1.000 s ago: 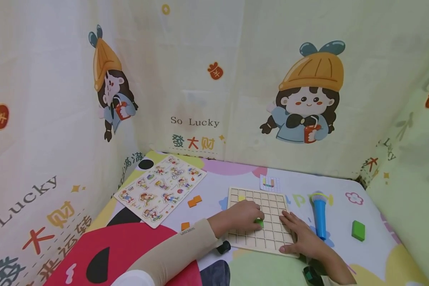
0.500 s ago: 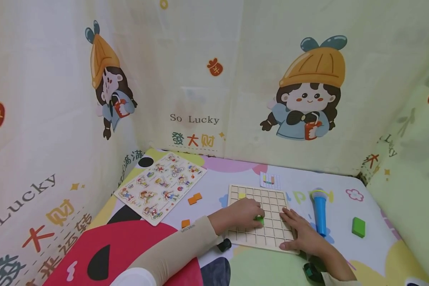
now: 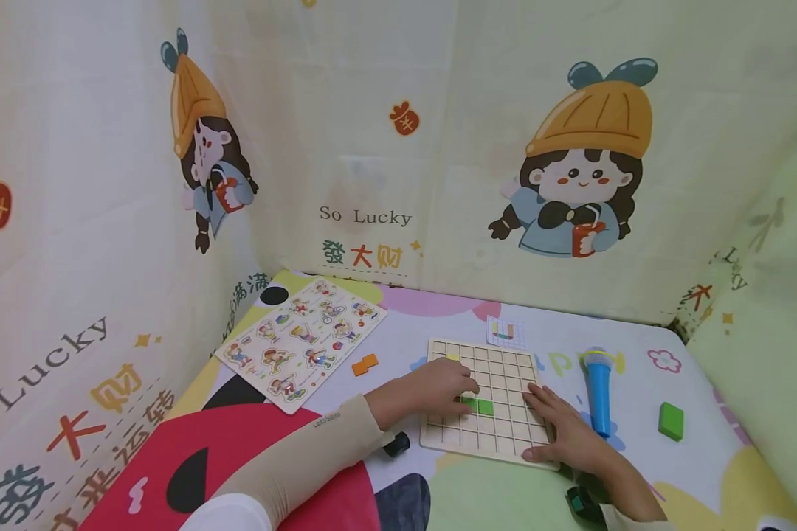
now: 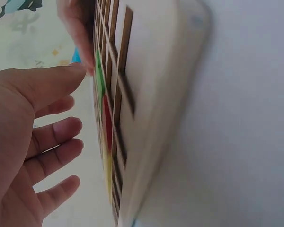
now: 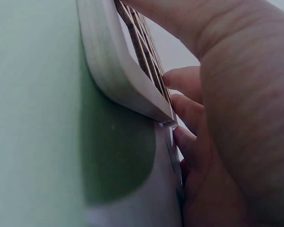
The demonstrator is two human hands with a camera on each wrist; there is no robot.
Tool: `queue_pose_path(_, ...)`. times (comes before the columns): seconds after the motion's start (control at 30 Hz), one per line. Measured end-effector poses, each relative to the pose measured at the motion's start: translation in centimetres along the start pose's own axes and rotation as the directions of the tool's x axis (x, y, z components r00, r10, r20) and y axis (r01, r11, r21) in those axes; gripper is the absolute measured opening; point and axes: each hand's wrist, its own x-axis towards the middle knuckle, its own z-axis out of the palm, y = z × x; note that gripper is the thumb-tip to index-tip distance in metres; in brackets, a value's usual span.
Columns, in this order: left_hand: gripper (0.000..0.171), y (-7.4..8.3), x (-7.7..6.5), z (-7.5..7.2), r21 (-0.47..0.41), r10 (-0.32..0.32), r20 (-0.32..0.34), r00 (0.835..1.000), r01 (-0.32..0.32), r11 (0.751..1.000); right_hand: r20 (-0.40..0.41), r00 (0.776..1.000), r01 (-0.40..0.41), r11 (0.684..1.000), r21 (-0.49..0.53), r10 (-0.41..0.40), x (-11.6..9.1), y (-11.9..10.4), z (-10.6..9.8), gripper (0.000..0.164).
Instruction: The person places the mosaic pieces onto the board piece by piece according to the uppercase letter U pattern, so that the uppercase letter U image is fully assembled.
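Observation:
A square wooden grid board (image 3: 505, 435) lies on the table. Two green squares (image 3: 485, 407) sit side by side in it, and a yellow piece (image 3: 453, 358) shows near its far left corner. The left wrist view also shows a red piece (image 4: 108, 122) between the green (image 4: 100, 78) and yellow (image 4: 107, 172) ones. Over the board's left half is my left hand (image 3: 440, 385), fingers loosely spread and apart from the pieces, holding nothing. My right hand (image 3: 567, 435) rests along the board's right edge, fingers extended and thumb at the near corner.
Behind the board lies a small grid card (image 3: 505, 332). A blue toy microphone (image 3: 598, 394) and a green block (image 3: 671, 421) are to the right. Orange pieces (image 3: 365, 364) and a picture puzzle board (image 3: 302, 345) lie left. Patterned cloth walls (image 3: 438, 147) enclose the table.
My left hand has let go of the green piece and drawn back slightly left, uncovering a green square in the grid. The right hand stays on the board. The head view has shifted slightly.

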Motion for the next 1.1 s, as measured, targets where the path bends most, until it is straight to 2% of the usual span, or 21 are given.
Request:
queue_pose_path(0.2, 0.031, -1.2, -2.5, -0.3, -0.009, -0.026, 0.003, 1.000, 0.026, 1.000, -0.009, 1.000, 0.018, 1.000, 0.008, -0.018, 0.1, -0.1, -0.1, 0.107)
queue_pose_path(0.4, 0.028, -2.2, -4.7, -0.3, -0.007, -0.068, 0.020, 0.997, 0.068, 0.998, 0.008, 1.000, -0.005, 1.000, 0.021, 0.005, 0.2, -0.1, 0.0, 0.110)
queue_pose_path(0.57, 0.030, -2.5, -6.5, -0.3, -0.031, -0.098, 0.009, 0.995, 0.098, 0.995, -0.002, 1.000, 0.013, 1.000, 0.019, -0.013, 0.1, 0.0, 0.2, 0.108)
queue_pose_path(0.73, 0.033, -2.9, -8.2, -0.4, -0.058, -0.125, 0.014, 0.992, 0.125, 0.990, 0.008, 1.000, -0.010, 1.000, 0.018, 0.010, 0.0, -0.1, 0.2, 0.109)
queue_pose_path(1.1, 0.034, -3.6, -11.4, 0.0, -0.066, -0.171, 0.009, 0.985, 0.172, 0.983, 0.005, 1.000, 0.008, 1.000, 0.015, -0.008, 0.1, -0.1, 0.2, 0.108)
